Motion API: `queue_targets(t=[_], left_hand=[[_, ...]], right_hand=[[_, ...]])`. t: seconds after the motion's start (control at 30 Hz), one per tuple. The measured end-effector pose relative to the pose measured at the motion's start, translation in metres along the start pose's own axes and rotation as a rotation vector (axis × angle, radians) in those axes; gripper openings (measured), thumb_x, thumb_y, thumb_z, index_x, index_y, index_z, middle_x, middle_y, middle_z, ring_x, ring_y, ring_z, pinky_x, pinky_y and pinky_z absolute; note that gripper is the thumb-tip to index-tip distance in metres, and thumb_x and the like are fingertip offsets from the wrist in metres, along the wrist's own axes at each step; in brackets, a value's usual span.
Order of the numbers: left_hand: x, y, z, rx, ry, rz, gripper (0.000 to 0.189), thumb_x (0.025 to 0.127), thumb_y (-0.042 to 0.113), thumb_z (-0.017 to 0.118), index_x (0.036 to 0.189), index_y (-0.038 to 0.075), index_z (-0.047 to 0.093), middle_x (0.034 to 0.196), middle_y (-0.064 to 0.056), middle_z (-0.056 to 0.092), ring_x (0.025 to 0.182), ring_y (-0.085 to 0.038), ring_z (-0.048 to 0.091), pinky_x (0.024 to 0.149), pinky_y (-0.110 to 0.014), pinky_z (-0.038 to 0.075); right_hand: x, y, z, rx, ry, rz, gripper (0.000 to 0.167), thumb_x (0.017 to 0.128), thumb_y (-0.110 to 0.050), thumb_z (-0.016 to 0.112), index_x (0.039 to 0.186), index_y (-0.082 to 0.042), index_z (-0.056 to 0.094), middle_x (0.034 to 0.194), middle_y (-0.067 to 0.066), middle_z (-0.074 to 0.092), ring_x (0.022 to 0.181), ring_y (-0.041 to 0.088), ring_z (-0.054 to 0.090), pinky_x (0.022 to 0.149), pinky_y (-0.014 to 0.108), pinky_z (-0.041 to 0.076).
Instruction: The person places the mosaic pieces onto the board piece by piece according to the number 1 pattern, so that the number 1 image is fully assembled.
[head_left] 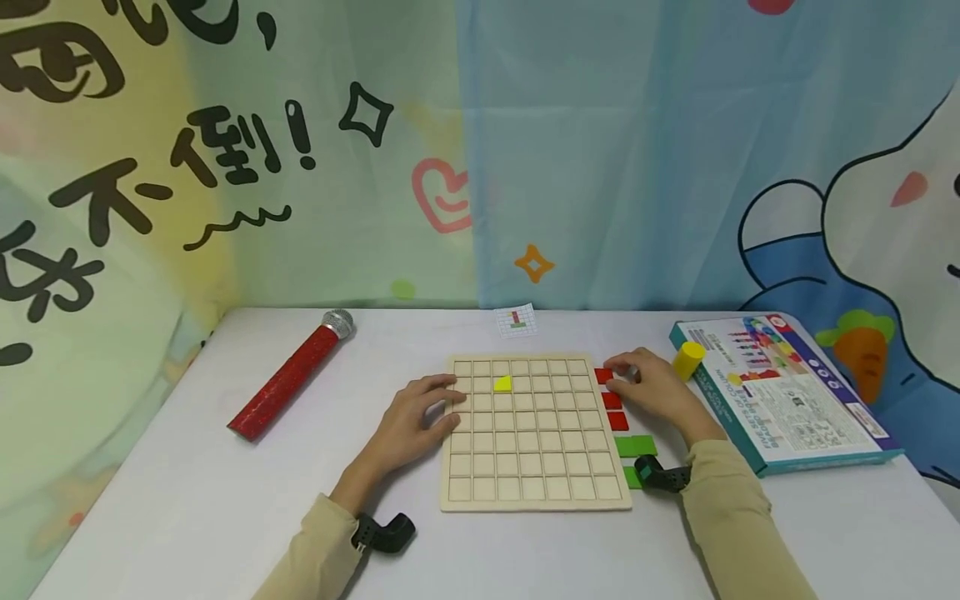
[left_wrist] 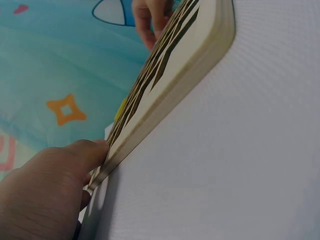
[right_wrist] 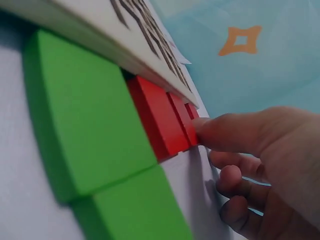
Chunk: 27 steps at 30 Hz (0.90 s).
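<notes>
A wooden grid board (head_left: 528, 442) lies on the white table, with a yellow block (head_left: 503, 383) in its upper part. My left hand (head_left: 416, 421) rests its thumb and fingertips at the board's left edge; the left wrist view shows that thumb (left_wrist: 92, 152) right at the rim. Beyond the right edge, my right hand (head_left: 656, 387) pinches the farthest red block (head_left: 602, 376) between thumb and index finger. Two more red blocks (head_left: 612, 402) lie in a row nearer, followed by green blocks (head_left: 636, 447). In the right wrist view, large green blocks (right_wrist: 90, 120) sit beside the board's side.
A box (head_left: 795, 408) with printed pictures lies at the right, a yellow cylinder (head_left: 688, 361) at its left side. A small pattern card (head_left: 516, 320) lies behind the board. At the left is a red microphone (head_left: 292, 379). A printed curtain (head_left: 585, 167) hangs behind the table.
</notes>
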<state>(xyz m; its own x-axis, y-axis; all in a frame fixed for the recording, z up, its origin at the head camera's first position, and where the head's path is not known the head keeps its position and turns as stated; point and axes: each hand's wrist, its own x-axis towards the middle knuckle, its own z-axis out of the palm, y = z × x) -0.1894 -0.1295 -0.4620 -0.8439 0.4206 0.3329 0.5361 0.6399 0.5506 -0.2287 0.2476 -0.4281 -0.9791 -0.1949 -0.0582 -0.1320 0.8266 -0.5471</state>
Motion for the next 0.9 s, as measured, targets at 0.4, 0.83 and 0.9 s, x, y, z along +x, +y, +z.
queue_targets(t=[0.4, 0.83, 0.9], left_hand=[[-0.001, 0.000, 0.001, -0.002, 0.008, 0.006, 0.028, 0.088, 0.026, 0.066, 0.115, 0.021, 0.066, 0.136, -0.005, 0.054, 0.127, -0.025, 0.048, 0.102, -0.053, 0.036], [-0.002, 0.003, -0.001, -0.013, 0.006, -0.010, 0.027, 0.088, 0.026, 0.066, 0.115, 0.021, 0.066, 0.136, -0.004, 0.054, 0.129, -0.024, 0.046, 0.103, -0.053, 0.035], [-0.002, 0.003, 0.000, -0.012, 0.007, -0.006, 0.027, 0.088, 0.026, 0.066, 0.115, 0.021, 0.066, 0.136, -0.005, 0.054, 0.129, -0.024, 0.047, 0.102, -0.053, 0.035]], right_hand=[[-0.002, -0.002, 0.002, -0.009, 0.072, 0.032, 0.040, 0.090, -0.034, 0.062, 0.117, -0.005, 0.060, 0.111, 0.015, 0.058, 0.092, 0.026, 0.051, 0.077, 0.034, 0.045], [-0.002, -0.016, 0.004, 0.029, 0.059, 0.005, 0.036, 0.090, -0.033, 0.060, 0.116, -0.008, 0.059, 0.104, 0.010, 0.060, 0.086, 0.022, 0.050, 0.067, 0.028, 0.041], [-0.001, -0.017, 0.006, 0.033, 0.065, -0.015, 0.034, 0.090, -0.031, 0.061, 0.114, -0.008, 0.059, 0.103, 0.010, 0.060, 0.082, 0.021, 0.050, 0.066, 0.027, 0.042]])
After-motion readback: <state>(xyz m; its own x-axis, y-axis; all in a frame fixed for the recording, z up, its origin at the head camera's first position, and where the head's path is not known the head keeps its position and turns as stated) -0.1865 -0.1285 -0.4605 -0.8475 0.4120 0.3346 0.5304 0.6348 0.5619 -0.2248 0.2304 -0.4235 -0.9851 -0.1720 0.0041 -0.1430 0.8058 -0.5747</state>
